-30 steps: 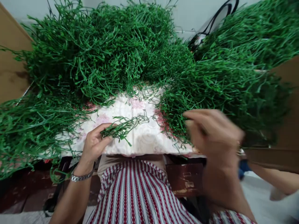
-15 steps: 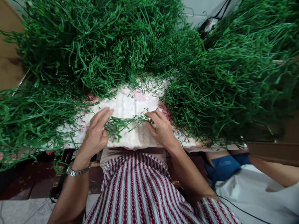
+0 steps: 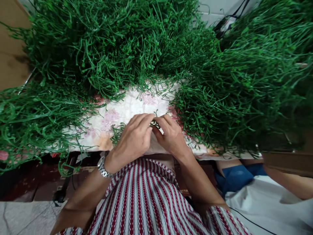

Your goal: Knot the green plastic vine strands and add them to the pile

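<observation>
My left hand, with a silver watch on its wrist, is closed on a small bunch of thin green stems. Loose ends of the bunch stick out on the left, past the back of that hand. Close against it, my right hand pinches the right end of the same bunch, where small tips show between the fingers. Both sets of fingertips meet above a white cloth with pink flowers. Most of the bunch is hidden under my left hand.
Large heaps of green stems lie at the back, on the left and on the right. Cardboard stands at the far left. Another person's arm and blue-clad leg are at right.
My left hand has moved right, from the left end of the bunch to its right end, and closed there beside my right hand. My right hand stays nearly in place.
</observation>
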`<state>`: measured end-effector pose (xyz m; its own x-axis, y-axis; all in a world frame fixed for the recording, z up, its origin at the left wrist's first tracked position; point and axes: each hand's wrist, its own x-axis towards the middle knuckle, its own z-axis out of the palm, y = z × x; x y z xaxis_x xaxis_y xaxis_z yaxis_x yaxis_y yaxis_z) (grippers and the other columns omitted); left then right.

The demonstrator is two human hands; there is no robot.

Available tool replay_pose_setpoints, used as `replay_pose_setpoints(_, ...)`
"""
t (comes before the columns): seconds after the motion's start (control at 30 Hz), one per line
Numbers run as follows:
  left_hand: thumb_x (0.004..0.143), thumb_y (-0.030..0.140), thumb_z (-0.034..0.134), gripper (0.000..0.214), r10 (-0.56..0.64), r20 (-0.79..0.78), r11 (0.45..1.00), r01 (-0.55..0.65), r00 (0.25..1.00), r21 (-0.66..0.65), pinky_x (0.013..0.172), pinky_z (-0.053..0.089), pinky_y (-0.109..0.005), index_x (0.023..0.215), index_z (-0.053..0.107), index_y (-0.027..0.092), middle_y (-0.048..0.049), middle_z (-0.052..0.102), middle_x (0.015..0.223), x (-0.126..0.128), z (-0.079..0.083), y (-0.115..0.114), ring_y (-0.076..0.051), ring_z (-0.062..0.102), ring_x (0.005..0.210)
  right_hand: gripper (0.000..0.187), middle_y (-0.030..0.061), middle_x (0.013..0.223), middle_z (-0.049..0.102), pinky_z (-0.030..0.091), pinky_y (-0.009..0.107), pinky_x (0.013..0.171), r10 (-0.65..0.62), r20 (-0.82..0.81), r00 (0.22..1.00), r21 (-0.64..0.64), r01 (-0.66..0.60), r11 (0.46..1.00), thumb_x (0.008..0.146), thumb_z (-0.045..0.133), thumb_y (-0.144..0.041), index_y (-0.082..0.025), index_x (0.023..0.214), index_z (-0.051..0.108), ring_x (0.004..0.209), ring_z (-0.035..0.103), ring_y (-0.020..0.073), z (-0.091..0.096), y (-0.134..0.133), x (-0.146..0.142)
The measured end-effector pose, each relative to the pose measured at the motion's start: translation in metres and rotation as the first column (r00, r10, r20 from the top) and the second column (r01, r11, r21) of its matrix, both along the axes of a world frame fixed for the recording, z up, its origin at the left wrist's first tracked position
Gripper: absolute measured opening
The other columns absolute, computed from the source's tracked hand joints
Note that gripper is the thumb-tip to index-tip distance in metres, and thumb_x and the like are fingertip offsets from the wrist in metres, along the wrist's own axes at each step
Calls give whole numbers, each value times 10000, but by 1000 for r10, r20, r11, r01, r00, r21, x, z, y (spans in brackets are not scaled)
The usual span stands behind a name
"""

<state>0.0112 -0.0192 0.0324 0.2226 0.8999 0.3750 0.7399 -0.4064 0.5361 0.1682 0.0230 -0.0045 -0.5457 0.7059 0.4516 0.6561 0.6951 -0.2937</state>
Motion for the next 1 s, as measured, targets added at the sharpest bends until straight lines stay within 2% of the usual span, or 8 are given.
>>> replay_pose_setpoints(0.07, 831, 83, 410, 408, -34, -25, 996, 32, 999, -87, 968, 452, -386, 1233, 481, 96, -134, 597, 1168, 5, -5, 6, -221, 536, 1109, 129, 78, 800, 554, 468, 303, 668, 37, -19, 999, -2, -37, 999, 876, 446, -164, -148, 964, 538, 755, 522, 197, 3, -2, 0)
replay_pose_setpoints(0.13, 828, 85, 414, 392, -25, 22, 990, 28, 999, -140, 938, 463, -369, 1208, 499, 126, -112, 616, 1136, 4, -10, 10, -210, 561, 1067, 131, 74, 827, 569, 470, 300, 703, 94, -49, 994, -20, -95, 995, 874, 463, -158, -154, 990, 524, 791, 529, 192, 6, -3, 1)
replay_pose_setpoints(0.27, 812, 104, 459, 254, 22, 185, 982, 13, 982, -188, 813, 481, -302, 1019, 589, 173, -46, 662, 948, -4, -16, 10, -164, 607, 877, 197, 69, 876, 583, 471, 299, 737, 177, -115, 977, -77, -187, 979, 864, 500, -161, -162, 1061, 489, 832, 545, 183, 11, -5, 2)
replay_pose_setpoints(0.37, 801, 106, 486, 151, 21, 257, 986, 22, 966, -163, 748, 461, -282, 853, 611, 172, -24, 636, 816, -8, -17, 8, -148, 593, 787, 238, 56, 890, 575, 469, 271, 694, 179, -172, 969, -159, -206, 966, 839, 518, -143, -168, 1069, 460, 801, 558, 162, 12, -7, 1)
replay_pose_setpoints(0.5, 791, 94, 498, 138, -19, 253, 989, 56, 967, -139, 759, 451, -296, 851, 602, 162, -39, 622, 843, -10, -14, 6, -161, 585, 819, 263, 39, 877, 546, 452, 241, 619, 127, -206, 970, -241, -176, 955, 842, 535, -193, -173, 1080, 423, 712, 561, 133, 12, -9, -1)
replay_pose_setpoints(0.67, 807, 91, 477, 130, -99, 155, 985, 119, 983, -124, 746, 439, -295, 751, 568, 165, -29, 594, 782, -12, -6, 2, -160, 568, 807, 289, 37, 897, 574, 443, 234, 607, 177, -172, 969, -293, -222, 930, 850, 533, -209, -188, 1112, 413, 697, 578, 130, 12, -11, -1)
replay_pose_setpoints(0.83, 836, 93, 432, 143, -11, 111, 996, 20, 994, -83, 684, 422, -270, 766, 534, 164, -21, 574, 750, -17, -2, -6, -138, 546, 726, 143, 34, 800, 609, 410, 225, 574, 193, -151, 970, -179, -219, 959, 880, 513, -250, -168, 997, 508, 654, 570, 124, 12, -9, -1)
replay_pose_setpoints(1.0, 826, 72, 408, 164, 56, 203, 991, -30, 978, -129, 681, 430, -239, 885, 531, 163, -16, 575, 805, -18, -6, -9, -122, 554, 750, 124, 48, 786, 632, 396, 231, 572, 192, -91, 977, -126, -202, 971, 888, 493, -238, -142, 908, 569, 663, 567, 126, 15, -9, -5)
